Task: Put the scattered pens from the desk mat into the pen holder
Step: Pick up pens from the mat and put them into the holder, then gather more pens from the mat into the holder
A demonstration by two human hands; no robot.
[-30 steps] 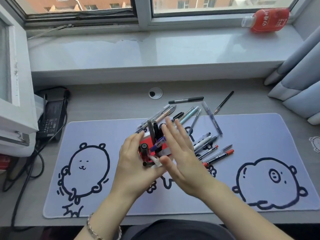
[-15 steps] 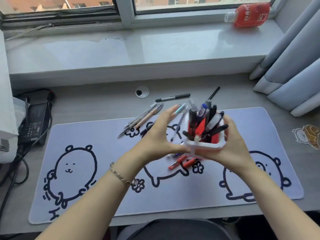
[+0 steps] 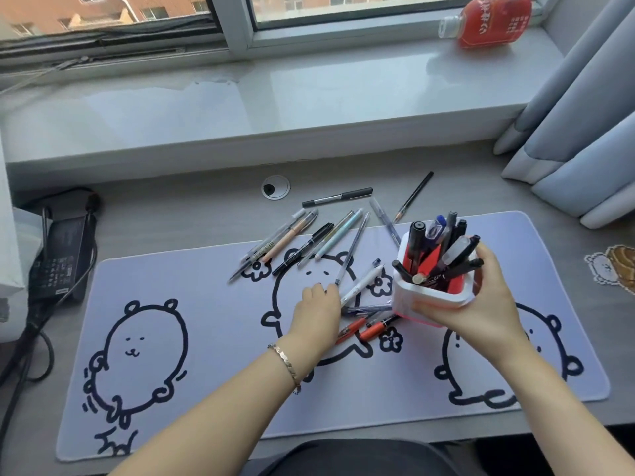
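Note:
My right hand (image 3: 481,304) grips the white and red pen holder (image 3: 429,297), held upright just above the lilac desk mat (image 3: 206,338) and stuffed with several dark pens. My left hand (image 3: 318,309) rests palm down on the mat, fingers curled over a white pen (image 3: 362,285) and touching a clear pen (image 3: 352,249); whether it grips one I cannot tell. Orange-red pens (image 3: 372,329) lie just right of that hand, under the holder. More loose pens (image 3: 299,235) fan out over the mat's far edge.
A black marker (image 3: 338,197) and a thin black pen (image 3: 414,197) lie on the grey desk beyond the mat. A power adapter (image 3: 58,255) with cables sits at the left. Curtains (image 3: 584,115) hang at the right, and a red bottle (image 3: 491,20) lies on the windowsill.
The holder has moved from mat centre to the right, now in my right hand alone. My left hand has let go of it and dropped onto the pens lying on the mat.

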